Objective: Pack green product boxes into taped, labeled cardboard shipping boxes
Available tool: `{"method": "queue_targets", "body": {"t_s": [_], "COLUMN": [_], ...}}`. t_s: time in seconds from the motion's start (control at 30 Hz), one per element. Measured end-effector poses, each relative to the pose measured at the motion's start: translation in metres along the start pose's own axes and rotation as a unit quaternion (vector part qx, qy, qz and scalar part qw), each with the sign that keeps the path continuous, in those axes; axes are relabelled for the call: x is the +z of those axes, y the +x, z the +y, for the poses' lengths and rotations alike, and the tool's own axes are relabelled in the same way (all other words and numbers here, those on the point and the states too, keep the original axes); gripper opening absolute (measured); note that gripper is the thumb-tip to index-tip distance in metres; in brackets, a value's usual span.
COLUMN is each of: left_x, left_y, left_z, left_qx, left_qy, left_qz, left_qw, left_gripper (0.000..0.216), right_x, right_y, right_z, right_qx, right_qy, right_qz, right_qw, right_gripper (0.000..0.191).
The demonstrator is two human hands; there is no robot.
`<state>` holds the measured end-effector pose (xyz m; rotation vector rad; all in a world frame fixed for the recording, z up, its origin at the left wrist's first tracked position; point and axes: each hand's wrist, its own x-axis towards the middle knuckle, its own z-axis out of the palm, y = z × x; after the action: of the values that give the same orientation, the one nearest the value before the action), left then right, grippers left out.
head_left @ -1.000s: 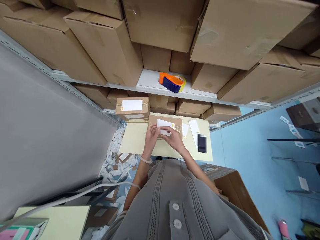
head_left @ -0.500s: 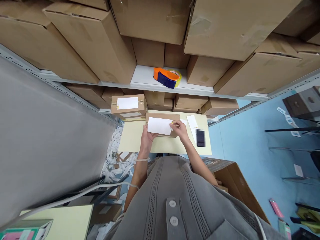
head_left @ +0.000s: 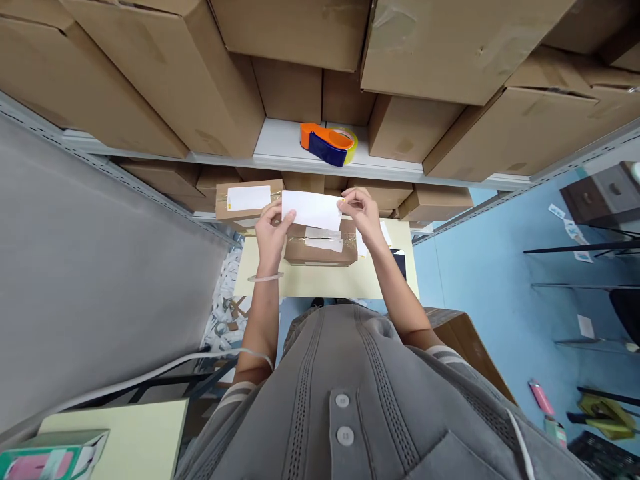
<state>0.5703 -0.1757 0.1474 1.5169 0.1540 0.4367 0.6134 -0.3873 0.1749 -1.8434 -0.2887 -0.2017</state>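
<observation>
Both of my hands hold a blank white label [head_left: 311, 209] up by its two ends. My left hand [head_left: 271, 230] pinches its left end with the thumb on top. At the right end, my right hand [head_left: 364, 212] pinches the corner, where a small yellow mark shows. Just below the label a taped cardboard box [head_left: 297, 251] rests on the pale yellow table [head_left: 260, 283]. White paper strips lie on the box's top, partly covered from view by the label. A second box [head_left: 223, 200] with a white label on it stands behind my left hand.
An orange and blue tape dispenser [head_left: 327, 145] sits on the shelf [head_left: 280, 137] above, among several cardboard boxes. A dark phone [head_left: 399, 262] lies at the table's right, partly behind my right forearm. An open carton [head_left: 467, 340] stands near my right side.
The label has risen off the box and moved up, uncovering the strips on its top. My left hand has gone from the box's side to the label's left end.
</observation>
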Motion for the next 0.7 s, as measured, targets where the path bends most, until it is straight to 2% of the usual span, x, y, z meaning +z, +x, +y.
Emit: {"method": "queue_targets", "body": {"t_s": [0.07, 0.17, 0.3, 0.47, 0.6, 0.7], "left_x": [0.0, 0.0, 0.0, 0.004, 0.011, 0.016], "left_y": [0.002, -0.002, -0.01, -0.014, -0.019, -0.023], "left_z": [0.003, -0.007, -0.039, -0.086, -0.109, -0.118], "left_qx": [0.016, -0.001, -0.05, -0.168, -0.199, -0.206], "left_qy": [0.021, 0.057, 0.146, 0.231, 0.297, 0.337], "left_qz": [0.016, 0.017, -0.025, -0.043, -0.053, -0.059], "left_qw": [1.0, 0.998, 0.988, 0.957, 0.932, 0.917], "left_gripper": [0.034, 0.029, 0.023, 0.028, 0.016, 0.012], "right_x": [-0.002, -0.002, 0.001, 0.008, 0.017, 0.024], "right_y": [0.005, 0.003, -0.008, -0.024, -0.034, -0.038], "right_z": [0.0, 0.01, 0.036, 0.084, 0.116, 0.13], "right_qx": [-0.011, -0.012, 0.011, 0.078, 0.132, 0.148], "right_qy": [-0.015, -0.048, -0.142, -0.259, -0.304, -0.334], "right_qz": [-0.015, -0.01, 0.01, -0.054, -0.094, -0.104], "right_qw": [1.0, 0.999, 0.99, 0.961, 0.939, 0.925], "right_gripper": [0.023, 0.024, 0.022, 0.017, 0.018, 0.019]}}
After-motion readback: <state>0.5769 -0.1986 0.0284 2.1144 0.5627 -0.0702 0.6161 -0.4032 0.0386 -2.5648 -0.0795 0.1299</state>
